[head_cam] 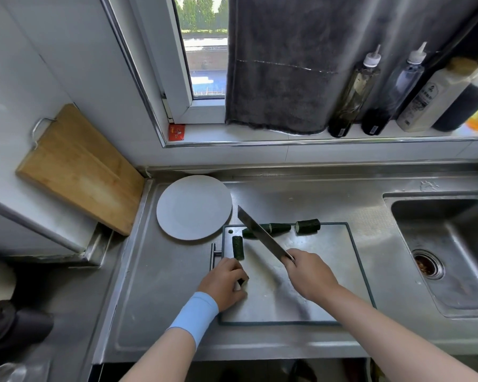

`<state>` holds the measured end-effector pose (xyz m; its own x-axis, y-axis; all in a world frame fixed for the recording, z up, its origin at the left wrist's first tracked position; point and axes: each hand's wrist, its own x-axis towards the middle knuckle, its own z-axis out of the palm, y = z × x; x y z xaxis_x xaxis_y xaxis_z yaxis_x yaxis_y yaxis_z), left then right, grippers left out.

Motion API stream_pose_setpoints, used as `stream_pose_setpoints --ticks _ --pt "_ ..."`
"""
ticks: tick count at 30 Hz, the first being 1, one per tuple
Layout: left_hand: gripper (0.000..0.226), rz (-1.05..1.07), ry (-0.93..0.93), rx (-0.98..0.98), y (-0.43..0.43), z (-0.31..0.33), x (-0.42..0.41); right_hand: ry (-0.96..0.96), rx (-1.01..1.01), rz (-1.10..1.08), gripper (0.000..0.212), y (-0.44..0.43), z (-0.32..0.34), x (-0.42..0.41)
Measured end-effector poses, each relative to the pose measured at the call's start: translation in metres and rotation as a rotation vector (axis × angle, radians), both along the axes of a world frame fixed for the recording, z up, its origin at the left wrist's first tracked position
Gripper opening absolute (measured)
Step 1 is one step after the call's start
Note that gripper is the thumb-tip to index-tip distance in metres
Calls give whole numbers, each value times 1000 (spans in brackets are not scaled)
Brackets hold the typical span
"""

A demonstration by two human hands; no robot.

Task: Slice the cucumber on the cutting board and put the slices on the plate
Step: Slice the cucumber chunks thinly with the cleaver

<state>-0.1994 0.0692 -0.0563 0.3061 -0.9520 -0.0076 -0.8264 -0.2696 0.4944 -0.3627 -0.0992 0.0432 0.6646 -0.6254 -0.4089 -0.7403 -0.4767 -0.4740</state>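
Observation:
A steel cutting board (320, 260) lies on the counter. Dark green cucumber pieces rest along its far edge: a short chunk (308, 226) at the right, a longer tapered piece (271, 229) beside it, and another chunk (238, 247) near the left edge. My left hand (223, 282) grips a small cucumber piece (243, 281) at the board's left side. My right hand (309, 272) holds a knife (261, 235) by its handle, blade raised and pointing up-left over the tapered piece. The white plate (194, 207) sits bare, just beyond the board's left corner.
A steel sink (447, 252) with a drain lies to the right. A wooden board (78, 169) leans against the left wall. Several sauce bottles (353, 92) stand on the window sill beside a hanging grey towel (282, 64).

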Motion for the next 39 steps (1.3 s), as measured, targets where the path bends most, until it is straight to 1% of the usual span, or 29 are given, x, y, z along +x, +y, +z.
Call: stream_pose_setpoints --ticks 2,3,6,7,10,13,15,16,17,19,21,24,27,28,32,34,37,39 --pt "41 1 -4 20 -1 0 1 6 -4 -13 34 6 0 3" --pt "40 -19 -17 10 -2 -1 3 8 -7 -19 32 9 -1 5" --pt "10 -74 -35 -22 1 -2 11 16 -16 -29 31 17 -1 8" --pt "7 -87 -36 -25 4 -2 15 20 -18 -34 31 19 0 9" --pt "17 -84 -32 -25 14 -3 26 24 -27 -57 33 23 1 11" --pt "21 -39 -13 -157 9 0 29 24 -32 -82 33 26 4 14" --pt "24 -60 -35 -237 -5 1 28 25 -34 -92 34 27 7 15" --pt "25 -85 -57 -235 -14 0 28 27 -36 -95 33 26 8 15" --pt "26 -113 -91 -193 -22 -2 30 29 -39 -97 33 25 9 15" --pt "35 -147 -152 -42 -32 -8 35 36 -44 -101 33 22 10 15" --pt "38 -132 -150 44 -34 -10 40 39 -47 -109 33 17 11 14" --pt "33 -117 -137 49 -31 -8 43 35 -55 -116 33 9 10 14" --pt "22 -77 -151 -38 -33 -6 43 34 -58 -108 34 0 9 14" --pt "21 -45 -149 -52 -37 -7 43 30 -53 -105 34 -4 9 14" --pt "30 153 -53 -95 -69 7 37 6 -32 -108 37 -21 9 10" --pt "36 177 -42 -88 -91 14 33 -2 -25 -102 39 -31 9 7" --pt "45 192 -39 15 -116 15 31 -15 -16 -95 40 -46 8 1" --pt "47 199 -21 90 -126 11 32 -24 -9 -91 37 -54 6 -2"
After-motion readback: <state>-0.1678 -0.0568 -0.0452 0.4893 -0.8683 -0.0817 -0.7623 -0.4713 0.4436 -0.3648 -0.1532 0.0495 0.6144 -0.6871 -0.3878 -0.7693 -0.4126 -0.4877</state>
